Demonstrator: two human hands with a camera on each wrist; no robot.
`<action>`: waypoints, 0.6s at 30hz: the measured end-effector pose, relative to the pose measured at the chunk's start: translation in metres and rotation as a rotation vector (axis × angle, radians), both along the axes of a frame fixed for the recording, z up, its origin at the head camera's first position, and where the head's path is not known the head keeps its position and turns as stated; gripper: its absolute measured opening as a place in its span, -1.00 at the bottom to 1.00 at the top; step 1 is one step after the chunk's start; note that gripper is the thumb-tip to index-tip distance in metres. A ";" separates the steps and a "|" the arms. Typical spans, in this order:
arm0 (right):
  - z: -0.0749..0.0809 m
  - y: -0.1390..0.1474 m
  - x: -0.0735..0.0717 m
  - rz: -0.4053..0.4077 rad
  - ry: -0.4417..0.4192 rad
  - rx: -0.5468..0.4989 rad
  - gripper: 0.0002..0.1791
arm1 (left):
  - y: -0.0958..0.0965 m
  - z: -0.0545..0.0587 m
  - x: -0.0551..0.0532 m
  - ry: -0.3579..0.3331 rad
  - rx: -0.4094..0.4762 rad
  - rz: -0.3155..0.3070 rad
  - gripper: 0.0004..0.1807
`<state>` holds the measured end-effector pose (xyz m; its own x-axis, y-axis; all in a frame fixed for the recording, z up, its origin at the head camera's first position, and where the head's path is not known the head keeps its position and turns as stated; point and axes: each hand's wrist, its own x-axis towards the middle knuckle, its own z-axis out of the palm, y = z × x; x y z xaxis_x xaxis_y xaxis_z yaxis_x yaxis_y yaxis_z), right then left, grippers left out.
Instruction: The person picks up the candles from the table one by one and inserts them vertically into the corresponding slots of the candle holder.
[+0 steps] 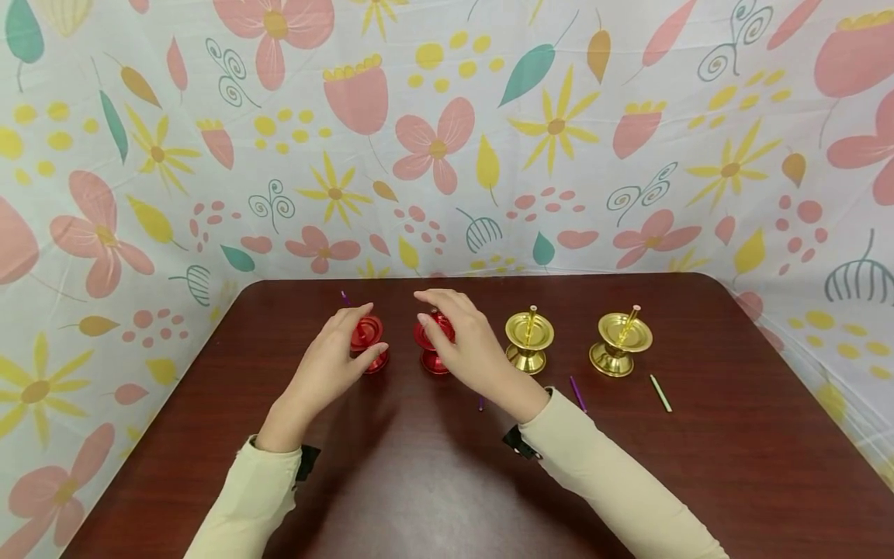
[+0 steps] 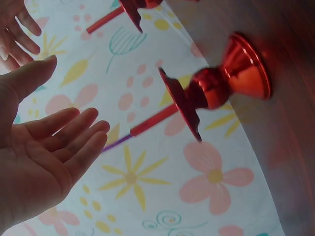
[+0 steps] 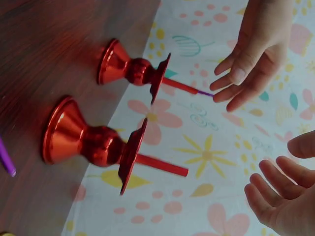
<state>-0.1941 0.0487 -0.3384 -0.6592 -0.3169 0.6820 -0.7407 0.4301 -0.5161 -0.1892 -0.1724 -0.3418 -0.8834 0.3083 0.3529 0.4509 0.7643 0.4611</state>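
My left hand (image 1: 326, 359), its fingers parted from the thumb, hovers beside the left red candle holder (image 1: 368, 334). A thin purple stick (image 2: 117, 143) rises from that holder's red tube, its upper part hidden behind the fingers in the left wrist view. My right hand (image 1: 469, 341) is held with loosely bent fingers near the second red candle holder (image 1: 433, 361). This holder's red tube (image 3: 162, 165) has no stick showing in it. Nothing is gripped by the right hand, whose fingers (image 3: 275, 184) stand apart from the tube's top.
Two gold candle holders (image 1: 528, 331) (image 1: 618, 341) stand to the right on the dark wooden table (image 1: 433, 497). Purple sticks (image 1: 578, 394) (image 1: 481, 404) and a pale green stick (image 1: 660, 393) lie in front of the holders. A flower-patterned cloth (image 1: 447, 70) hangs behind.
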 end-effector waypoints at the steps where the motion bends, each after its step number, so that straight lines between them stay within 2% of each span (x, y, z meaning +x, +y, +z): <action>1: -0.001 0.002 0.000 -0.006 0.000 -0.004 -0.65 | 0.002 -0.001 0.000 0.003 0.005 -0.004 -0.29; 7: -0.005 0.014 0.000 -0.052 0.016 -0.023 -0.64 | 0.015 -0.006 -0.007 0.034 0.045 -0.039 -0.31; 10: -0.009 0.020 0.001 -0.069 -0.003 -0.023 -0.62 | 0.021 -0.010 -0.009 0.034 0.069 -0.059 -0.31; 18: -0.018 0.033 0.008 -0.129 -0.093 0.008 -0.59 | 0.038 -0.025 -0.017 -0.054 0.109 -0.082 -0.27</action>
<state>-0.1861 0.0815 -0.3563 -0.7551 -0.2305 0.6137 -0.6279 0.5234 -0.5760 -0.2059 -0.1347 -0.3666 -0.8755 0.3424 0.3409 0.4819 0.6702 0.5645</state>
